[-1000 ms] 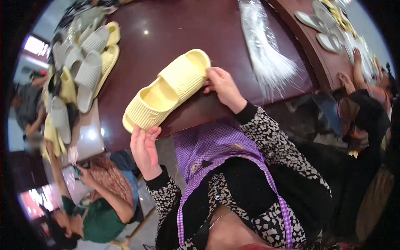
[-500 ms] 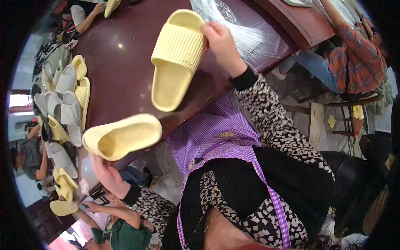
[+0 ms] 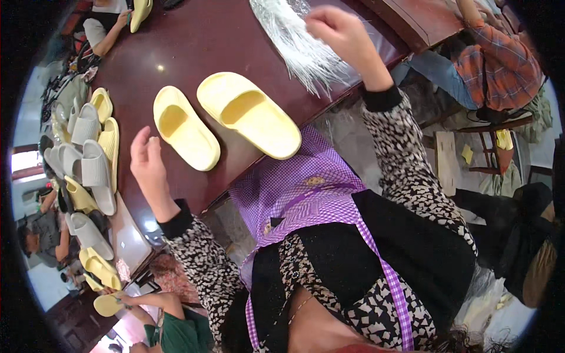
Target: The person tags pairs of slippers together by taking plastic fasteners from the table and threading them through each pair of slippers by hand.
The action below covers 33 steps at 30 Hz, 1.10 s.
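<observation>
Two pale yellow slide slippers lie side by side on the dark red table, heels toward me. The narrower-looking left slipper (image 3: 197, 146) is nearest my left hand (image 3: 148, 167), which is raised just beside it with fingers stretched and apart, holding nothing. The right slipper (image 3: 273, 132) rests closer to the table's front edge. My right hand (image 3: 344, 38) hovers at the upper right, its fingers loosely bent and no object visible in them. Beneath and beside that hand is a bundle of thin clear plastic strands (image 3: 294, 50), probably ties.
Grey and yellow slippers (image 3: 97, 167) crowd the table's left side. A person at the upper left holds a yellow slipper (image 3: 140, 15); another person's hand at the lower left holds a yellow slipper (image 3: 107, 305). Someone in a plaid shirt (image 3: 497, 76) sits on the right.
Both yellow slippers, held up in my hands before, now lie on the table. My hands have let go; the right has moved up and right toward the strands, the left up.
</observation>
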### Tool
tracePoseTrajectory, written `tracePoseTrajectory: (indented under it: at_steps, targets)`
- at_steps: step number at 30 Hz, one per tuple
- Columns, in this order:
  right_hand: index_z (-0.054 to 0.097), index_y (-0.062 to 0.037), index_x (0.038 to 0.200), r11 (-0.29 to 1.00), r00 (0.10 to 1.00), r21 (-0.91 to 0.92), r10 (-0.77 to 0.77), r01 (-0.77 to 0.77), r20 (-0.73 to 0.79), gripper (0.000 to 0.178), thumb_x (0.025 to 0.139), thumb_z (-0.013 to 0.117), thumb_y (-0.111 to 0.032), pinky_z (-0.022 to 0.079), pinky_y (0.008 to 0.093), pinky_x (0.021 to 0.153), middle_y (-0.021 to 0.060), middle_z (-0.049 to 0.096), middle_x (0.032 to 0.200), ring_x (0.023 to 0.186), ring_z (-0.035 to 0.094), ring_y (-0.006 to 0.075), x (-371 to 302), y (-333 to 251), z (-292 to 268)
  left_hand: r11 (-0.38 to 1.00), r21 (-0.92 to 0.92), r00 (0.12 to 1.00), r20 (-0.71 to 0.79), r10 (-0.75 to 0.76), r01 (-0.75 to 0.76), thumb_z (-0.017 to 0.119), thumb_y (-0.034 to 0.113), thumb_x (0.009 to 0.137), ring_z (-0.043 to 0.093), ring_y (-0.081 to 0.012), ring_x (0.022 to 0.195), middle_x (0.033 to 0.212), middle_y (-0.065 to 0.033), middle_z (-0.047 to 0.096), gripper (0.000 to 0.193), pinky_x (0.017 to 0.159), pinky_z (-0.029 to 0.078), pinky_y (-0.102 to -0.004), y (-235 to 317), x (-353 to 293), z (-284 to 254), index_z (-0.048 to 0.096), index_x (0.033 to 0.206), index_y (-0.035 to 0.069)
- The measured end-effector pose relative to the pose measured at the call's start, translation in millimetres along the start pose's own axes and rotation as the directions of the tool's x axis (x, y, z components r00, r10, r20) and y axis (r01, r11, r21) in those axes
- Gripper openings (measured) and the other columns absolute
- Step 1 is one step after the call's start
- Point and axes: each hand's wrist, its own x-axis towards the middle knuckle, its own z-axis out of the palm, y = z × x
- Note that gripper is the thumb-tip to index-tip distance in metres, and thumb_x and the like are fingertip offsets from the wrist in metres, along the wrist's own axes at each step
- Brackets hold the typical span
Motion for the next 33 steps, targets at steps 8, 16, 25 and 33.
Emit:
tracePoseTrajectory:
  at_steps: [8,16,25,33]
  targets:
    - [0.062,0.0033,0.084,0.927,0.928,-0.249,0.328,-0.28,0.178,0.018,0.084,0.064,-0.015,0.046,0.0282,0.057,0.0061,0.061,0.067,0.062,0.058,0.0146,-86,7,-14,0.987,0.039,0.987,0.014,0.159,-0.159,0.057,0.004,0.089,0.059,-0.0148,0.087,0.102,-0.0089,0.06,0.02,0.078,0.048,-0.0251,13,-45,59,0.059,0.108,-0.005]
    - [0.062,0.0027,0.075,0.661,0.588,-0.029,0.686,-0.75,0.428,0.032,0.089,0.06,-0.026,0.045,0.0268,0.052,0.006,0.061,0.063,0.055,0.056,0.0122,-120,7,20,0.986,-0.039,0.972,0.17,0.164,-0.159,0.059,0.0,0.085,0.06,-0.0213,0.086,0.099,-0.0126,0.06,0.018,0.076,0.048,-0.0289,41,-84,112,0.06,0.102,-0.003]
    - [0.062,-0.002,0.07,0.494,0.492,0.237,0.484,-0.836,0.724,0.027,0.09,0.055,-0.019,0.04,0.0208,0.049,0.0003,0.056,0.059,0.053,0.052,0.0065,-112,-28,6,0.718,-0.098,0.657,0.332,0.676,-0.689,0.063,-0.001,0.072,0.057,-0.0314,0.09,0.1,-0.0136,0.06,0.025,0.078,0.047,-0.0388,70,-58,172,0.059,0.097,0.001]
    - [0.062,-0.0013,0.07,0.328,0.524,0.422,0.35,-0.845,0.776,0.026,0.09,0.053,-0.017,0.038,0.0208,0.049,0.0023,0.057,0.061,0.052,0.051,0.0078,-102,-40,-5,0.622,-0.232,0.535,0.344,0.772,-0.748,0.063,-0.004,0.073,0.059,-0.0292,0.088,0.097,-0.0117,0.062,0.02,0.075,0.049,-0.0369,62,-38,201,0.06,0.091,0.001]
